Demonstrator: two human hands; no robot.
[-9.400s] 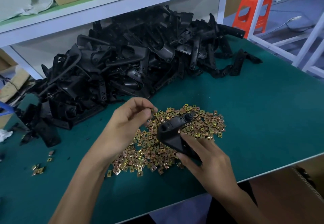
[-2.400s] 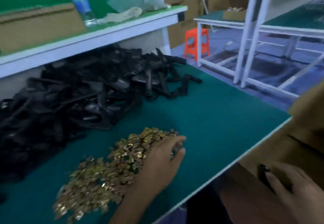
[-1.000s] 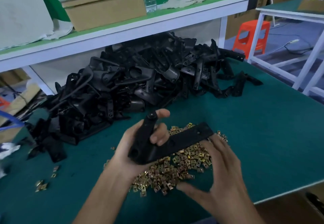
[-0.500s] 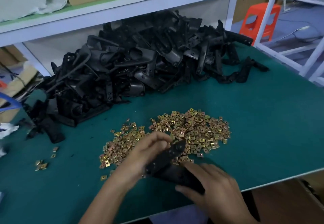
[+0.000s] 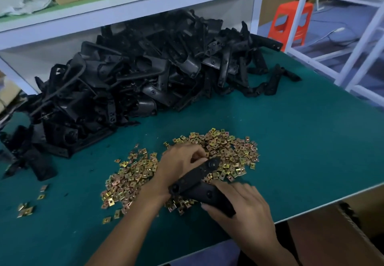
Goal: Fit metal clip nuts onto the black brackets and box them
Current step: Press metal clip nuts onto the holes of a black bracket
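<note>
Shiny brass-toned metal clip nuts (image 5: 226, 151); matt black brackets (image 5: 133, 78).

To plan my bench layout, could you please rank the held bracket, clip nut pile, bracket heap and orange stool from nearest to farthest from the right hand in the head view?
1. held bracket: gripped by the right hand itself.
2. clip nut pile: just ahead on the mat.
3. bracket heap: at the bench's back, under the shelf.
4. orange stool: on the floor beyond the bench.

Orange stool (image 5: 286, 11) on floor, far rt; white shelf (image 5: 145, 10) above green bench (image 5: 311, 141); white rack (image 5: 362, 43) rt.
</note>
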